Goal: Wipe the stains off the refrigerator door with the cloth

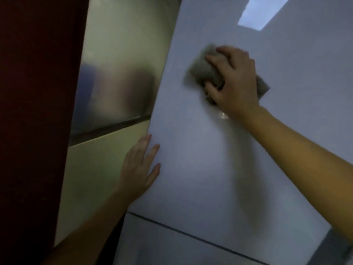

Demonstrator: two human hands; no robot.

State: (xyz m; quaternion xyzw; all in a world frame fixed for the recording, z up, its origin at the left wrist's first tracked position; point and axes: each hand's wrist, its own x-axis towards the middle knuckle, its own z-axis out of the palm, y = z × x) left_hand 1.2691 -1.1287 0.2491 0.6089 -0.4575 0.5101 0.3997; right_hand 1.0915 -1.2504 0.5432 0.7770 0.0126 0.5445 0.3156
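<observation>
Cloth (203, 68) gripped in curled right hand (234, 81) against refrigerator door (210, 169), left hand (138, 169) spread flat on door edge

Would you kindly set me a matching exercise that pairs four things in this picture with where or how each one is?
Column one:
1. left hand
2. right hand
3. cloth
4. refrigerator door

Column two:
A. grey, pressed against the door
B. flat, fingers straight, at the door's edge
C. on top of the cloth, gripping it
D. pale and glossy

Pairs: 1-B, 2-C, 3-A, 4-D
</observation>
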